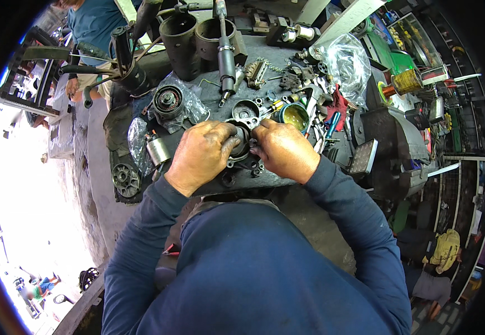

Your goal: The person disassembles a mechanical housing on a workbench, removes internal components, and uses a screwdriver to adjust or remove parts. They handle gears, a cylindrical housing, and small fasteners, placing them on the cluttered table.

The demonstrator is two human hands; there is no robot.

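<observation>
Both my hands work at a round, dark metal housing (244, 146) with bolt lugs on its rim, at the bench's near edge. My left hand (204, 153) has its fingers closed on the left side of the housing, thumb near its opening. On the right side my right hand (286, 148) is closed in a pinch; its fingertips touch or nearly touch the rim, and what they hold is hidden. Just beyond stands a second round metal cover (245, 110). To its right is a tin of yellowish grease (294, 116).
Left lie a silver cylindrical solenoid (157, 148), a round rotor-like part (169, 100) on plastic and a slotted disc (125, 180). A power tool (227, 61) hangs between dark cylinders (180, 47). Right are loose tools, a red cloth (338, 105) and clear plastic (347, 64). Another person (94, 33) stands far left.
</observation>
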